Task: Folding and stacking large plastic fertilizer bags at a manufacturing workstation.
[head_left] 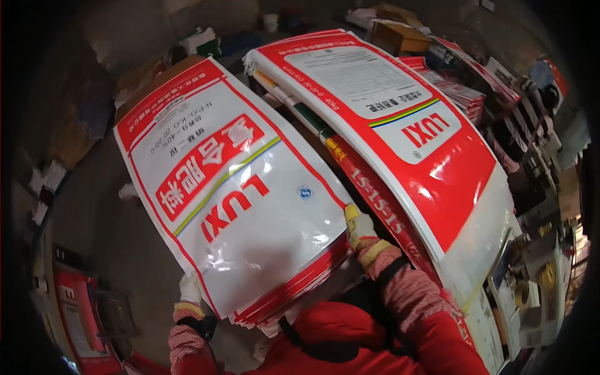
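Observation:
A stack of flat white-and-red printed woven sacks point(275, 250) lies in front of me, its near edge fanned into several layers close to my body. My left hand point(190, 290), in a white glove, grips the near left edge of the stack; its fingertips are partly hidden. At the near right corner my right hand point(360, 230), gloved in white and yellow, has its thumb over the top sack and its other fingers out of sight. Beside this stack on the right lies a taller pile of similar red-and-white sacks point(465, 194).
Beyond the right pile are a cardboard box point(400, 37) and more folded red-and-white sacks point(450, 94). Machine parts point(531, 294) crowd the far right. At the lower left stands another red-and-white pile point(81, 319). Grey floor point(94, 212) shows on the left.

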